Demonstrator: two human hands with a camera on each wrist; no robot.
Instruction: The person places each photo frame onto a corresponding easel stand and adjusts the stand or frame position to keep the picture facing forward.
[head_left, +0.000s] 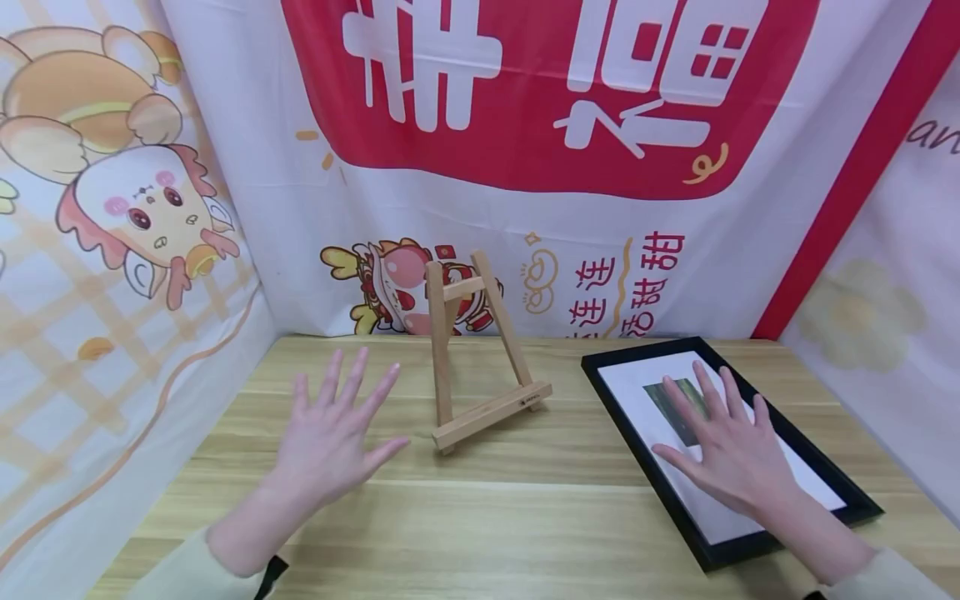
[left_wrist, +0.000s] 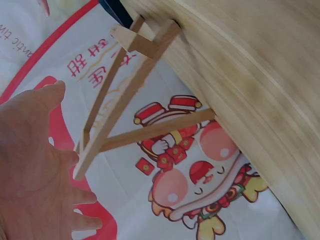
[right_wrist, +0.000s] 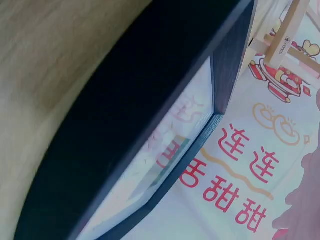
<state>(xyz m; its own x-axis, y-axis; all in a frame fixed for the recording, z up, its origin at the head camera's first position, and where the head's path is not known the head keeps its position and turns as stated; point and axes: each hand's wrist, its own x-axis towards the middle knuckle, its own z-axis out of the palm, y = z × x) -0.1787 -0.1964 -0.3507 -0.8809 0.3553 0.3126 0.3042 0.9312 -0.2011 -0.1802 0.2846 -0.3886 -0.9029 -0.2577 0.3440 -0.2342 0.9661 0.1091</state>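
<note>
A small wooden easel [head_left: 491, 412] stands upright on the table, left of a black picture frame [head_left: 630, 429] that lies flat with a white mat and a small green picture. To the left of the easel is my left hand [head_left: 330, 442], fingers spread and holding nothing. My right hand [head_left: 738, 458] hovers over the picture frame with its fingers spread, covering part of the mat and picture. In the left wrist view the easel [left_wrist: 125, 105] appears beside the left hand [left_wrist: 35, 165]. The frame's black border [right_wrist: 100, 115] fills much of the right wrist view.
The wooden table [head_left: 480, 533] ends at a white cloth backdrop [head_left: 285, 208] with red print and cartoon figures. A patterned cloth [head_left: 90, 375] hangs along the left side, and another pale cloth [head_left: 885, 333] along the right.
</note>
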